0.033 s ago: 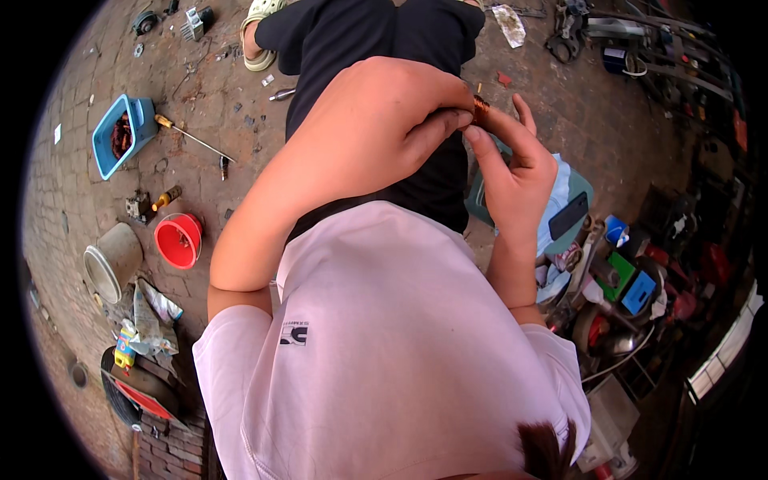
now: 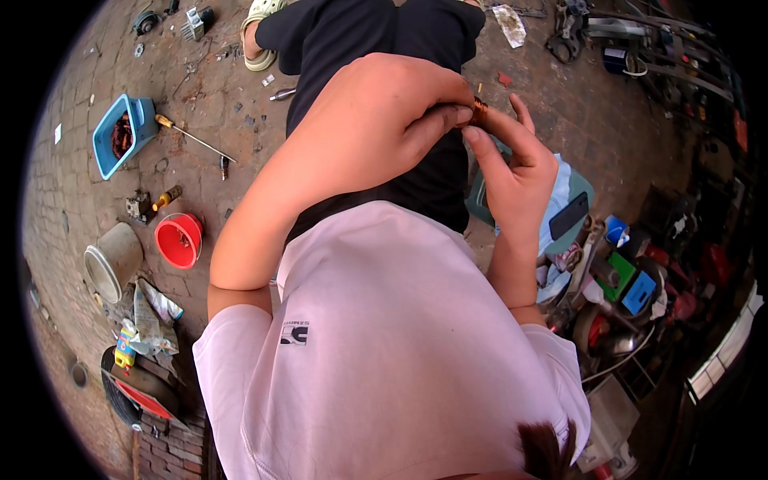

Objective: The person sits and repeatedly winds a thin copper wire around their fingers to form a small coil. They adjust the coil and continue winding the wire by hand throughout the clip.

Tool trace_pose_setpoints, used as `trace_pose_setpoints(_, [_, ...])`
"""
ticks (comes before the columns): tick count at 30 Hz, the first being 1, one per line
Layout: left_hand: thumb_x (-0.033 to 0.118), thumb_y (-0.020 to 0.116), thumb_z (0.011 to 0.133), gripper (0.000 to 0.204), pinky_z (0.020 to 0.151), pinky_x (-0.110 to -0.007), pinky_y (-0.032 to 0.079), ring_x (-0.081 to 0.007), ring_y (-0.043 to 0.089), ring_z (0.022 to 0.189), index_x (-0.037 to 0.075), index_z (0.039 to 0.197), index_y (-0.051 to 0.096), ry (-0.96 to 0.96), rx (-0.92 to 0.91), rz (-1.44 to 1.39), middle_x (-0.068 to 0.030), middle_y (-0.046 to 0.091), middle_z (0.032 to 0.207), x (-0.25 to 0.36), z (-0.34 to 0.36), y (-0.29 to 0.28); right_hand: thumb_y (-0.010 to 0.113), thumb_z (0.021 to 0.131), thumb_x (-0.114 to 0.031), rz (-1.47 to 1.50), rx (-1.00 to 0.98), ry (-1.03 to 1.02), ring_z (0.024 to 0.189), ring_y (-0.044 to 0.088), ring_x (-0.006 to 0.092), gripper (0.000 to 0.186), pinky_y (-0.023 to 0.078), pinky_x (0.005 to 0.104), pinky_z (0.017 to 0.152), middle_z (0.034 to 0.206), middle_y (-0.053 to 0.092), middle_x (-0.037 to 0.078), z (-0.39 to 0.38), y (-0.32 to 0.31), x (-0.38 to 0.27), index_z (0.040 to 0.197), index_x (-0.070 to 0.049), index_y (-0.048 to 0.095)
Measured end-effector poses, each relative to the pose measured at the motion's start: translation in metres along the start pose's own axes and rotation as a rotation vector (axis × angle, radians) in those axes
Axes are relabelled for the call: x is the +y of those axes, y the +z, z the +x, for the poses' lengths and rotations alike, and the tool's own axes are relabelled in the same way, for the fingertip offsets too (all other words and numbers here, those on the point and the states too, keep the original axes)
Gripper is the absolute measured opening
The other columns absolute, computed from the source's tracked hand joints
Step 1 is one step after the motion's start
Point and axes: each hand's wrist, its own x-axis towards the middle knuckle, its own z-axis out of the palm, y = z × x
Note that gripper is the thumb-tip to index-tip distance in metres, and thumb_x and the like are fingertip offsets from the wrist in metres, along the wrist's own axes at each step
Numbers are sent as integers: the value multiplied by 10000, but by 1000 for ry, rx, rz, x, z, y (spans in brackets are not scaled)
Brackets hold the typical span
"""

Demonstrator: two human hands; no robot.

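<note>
A small coil of copper-coloured wire [image 2: 480, 110] is pinched between my two hands, above my dark trousers. My left hand [image 2: 408, 112] reaches across from the left with thumb and fingers closed on the coil's near side; its knuckles hide part of it. From the right, my right hand [image 2: 516, 156] holds the coil at its index fingertip, the thumb close by and another finger raised apart. Exactly how the coil's far end is gripped cannot be seen.
On the brick floor at left are a blue basin [image 2: 101, 144] of reddish-brown pieces, a screwdriver [image 2: 196, 138], a red bucket [image 2: 178, 260] and a pale bucket [image 2: 104, 276]. At right, a phone [image 2: 569, 216] lies on a cloth-covered green stool [image 2: 578, 192] beside piled tools and parts.
My left hand has risen very slightly, and its thumb and fingers have shifted a little at the coil. My right hand stays nearly in place.
</note>
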Motion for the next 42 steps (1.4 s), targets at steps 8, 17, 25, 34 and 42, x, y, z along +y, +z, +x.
trace_pose_setpoints(8, [60,610,871,114,600,-260,457,-151,575,646,-46,901,640,-65,46,-24,-97,626,734,-24,3,-3,661,851,-85,484,-172,281,838,669,157,176,398,404,994,869,713,97,0,-10,-3,978,37,678])
trace_pose_setpoints(17, [67,623,848,108,563,-299,457,-185,598,612,-1,917,671,-132,-26,-13,-107,636,712,-29,-15,35,577,924,-99,1215,29,448,925,641,205,240,485,331,905,1013,666,152,-4,-8,19,1101,57,619])
trace_pose_setpoints(25, [90,595,872,124,529,-277,439,-145,552,529,-12,853,663,-311,-104,-230,-77,588,605,-9,-19,48,574,929,-102,1012,363,385,931,645,203,239,480,333,927,1056,658,154,6,3,23,1106,54,613])
trace_pose_setpoints(34, [157,642,858,148,807,-303,430,-190,532,910,23,886,699,-274,-126,-420,-86,567,937,-11,-22,54,636,853,-43,-87,328,-147,823,661,131,130,229,438,1106,899,716,60,-8,20,29,964,11,677])
trace_pose_setpoints(42, [143,579,859,158,742,-382,470,-308,607,840,19,906,665,-310,-115,-341,-135,633,847,1,-28,47,538,885,-65,-370,36,-468,861,636,234,138,236,465,1082,926,672,74,-17,-3,36,973,-15,632])
